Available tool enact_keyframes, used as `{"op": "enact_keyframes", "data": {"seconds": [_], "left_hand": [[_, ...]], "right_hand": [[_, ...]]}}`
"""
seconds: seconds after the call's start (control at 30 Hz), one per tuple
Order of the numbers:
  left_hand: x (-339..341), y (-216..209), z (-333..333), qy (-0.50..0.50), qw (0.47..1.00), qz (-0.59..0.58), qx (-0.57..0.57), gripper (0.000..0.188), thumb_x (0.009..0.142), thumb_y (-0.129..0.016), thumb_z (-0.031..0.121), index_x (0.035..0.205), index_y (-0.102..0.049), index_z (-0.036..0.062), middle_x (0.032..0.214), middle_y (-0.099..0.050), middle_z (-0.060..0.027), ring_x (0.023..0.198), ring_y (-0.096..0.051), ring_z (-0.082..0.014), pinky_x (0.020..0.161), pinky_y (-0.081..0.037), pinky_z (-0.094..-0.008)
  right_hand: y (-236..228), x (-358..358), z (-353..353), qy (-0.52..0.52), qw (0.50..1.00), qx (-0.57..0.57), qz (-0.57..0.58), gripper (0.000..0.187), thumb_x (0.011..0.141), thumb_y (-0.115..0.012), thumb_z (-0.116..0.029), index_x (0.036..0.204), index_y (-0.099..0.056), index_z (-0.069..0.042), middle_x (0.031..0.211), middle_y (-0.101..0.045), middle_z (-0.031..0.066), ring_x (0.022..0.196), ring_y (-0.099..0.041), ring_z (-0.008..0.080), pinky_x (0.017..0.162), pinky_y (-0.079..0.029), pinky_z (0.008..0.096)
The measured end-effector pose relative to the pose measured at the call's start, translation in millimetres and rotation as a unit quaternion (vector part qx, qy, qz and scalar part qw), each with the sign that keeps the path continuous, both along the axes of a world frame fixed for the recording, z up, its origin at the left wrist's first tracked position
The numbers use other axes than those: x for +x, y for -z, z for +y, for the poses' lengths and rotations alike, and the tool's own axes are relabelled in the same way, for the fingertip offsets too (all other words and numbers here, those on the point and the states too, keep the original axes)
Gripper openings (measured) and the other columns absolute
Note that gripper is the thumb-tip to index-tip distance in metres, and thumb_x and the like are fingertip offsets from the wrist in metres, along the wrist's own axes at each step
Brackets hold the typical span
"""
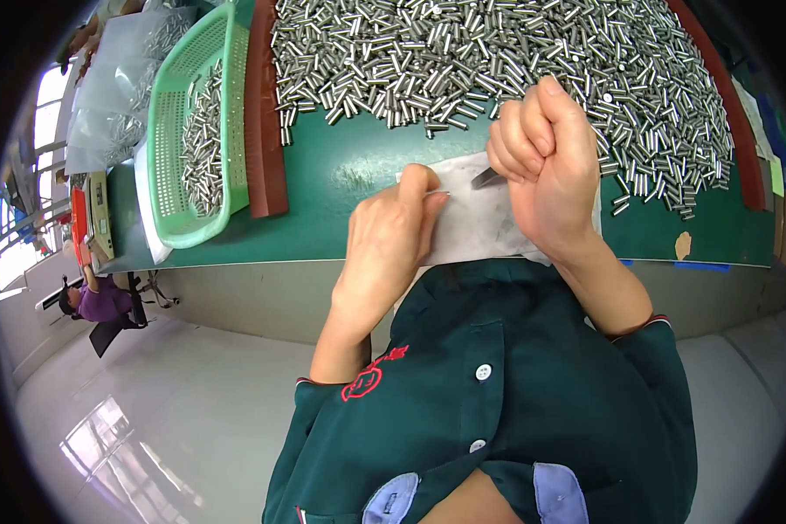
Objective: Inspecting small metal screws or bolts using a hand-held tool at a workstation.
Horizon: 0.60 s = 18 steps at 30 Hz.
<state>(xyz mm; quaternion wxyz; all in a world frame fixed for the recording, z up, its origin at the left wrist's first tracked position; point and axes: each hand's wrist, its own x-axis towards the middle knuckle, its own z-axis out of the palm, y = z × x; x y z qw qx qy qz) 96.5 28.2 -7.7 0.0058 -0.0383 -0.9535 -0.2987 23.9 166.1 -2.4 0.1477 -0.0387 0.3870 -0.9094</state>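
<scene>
Metal piece (487, 179) points left, long axis slanting nearward; right hand (546, 166) grips it, left hand (386, 223) pinched, contents unclear.

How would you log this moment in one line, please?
left hand: pinched, contents unclear | right hand: holding flat metal tool | metal pins: spread beyond both hands

A co-worker (105, 299) in a purple top was at the far left of the frame, beside a dark chair (112, 330); bright windows (50, 106) stood higher along the left rim; a pale, glossy floor (227, 393) spread across the lower left. A yellow-green slip (778, 182) showed near the right edge; a torn tan patch (683, 245) lay right of centre, just above a blue strip (703, 266).
</scene>
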Motion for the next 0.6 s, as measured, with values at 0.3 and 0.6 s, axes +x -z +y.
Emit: {"op": "enact_keyframes", "data": {"seconds": [0.3, 0.6], "left_hand": [[5.1, 9.1, 1.0, 0.002, 0.999, 0.033, -0.024, 0.012, 0.08, -0.054, 0.01, 0.081, -0.043, 0.0044, 0.055, -0.05, -0.0122, 0.051, -0.051, -0.0306, 0.046, -0.038, -0.0392], [4.5, 10.4, 0.7, -0.002, 0.999, 0.041, -0.026, 0.013, 0.08, -0.055, 0.01, 0.078, -0.043, 0.0046, 0.054, -0.05, -0.0116, 0.05, -0.051, -0.0299, 0.045, -0.038, -0.0385]], "right_hand": [[2.2, 9.5, -13.5, 0.005, 1.0, 0.015, -0.009, 0.038, 0.091, -0.029, -0.024, 0.055, -0.027, -0.012, 0.045, -0.026, -0.0014, 0.04, -0.017, 0.0074, 0.039, -0.018, 0.0231], [4.2, 12.5, -17.0, 0.015, 1.0, 0.022, -0.011, 0.039, 0.091, -0.029, -0.024, 0.053, -0.026, -0.012, 0.044, -0.026, -0.001, 0.04, -0.017, 0.0079, 0.039, -0.018, 0.0233]]}}
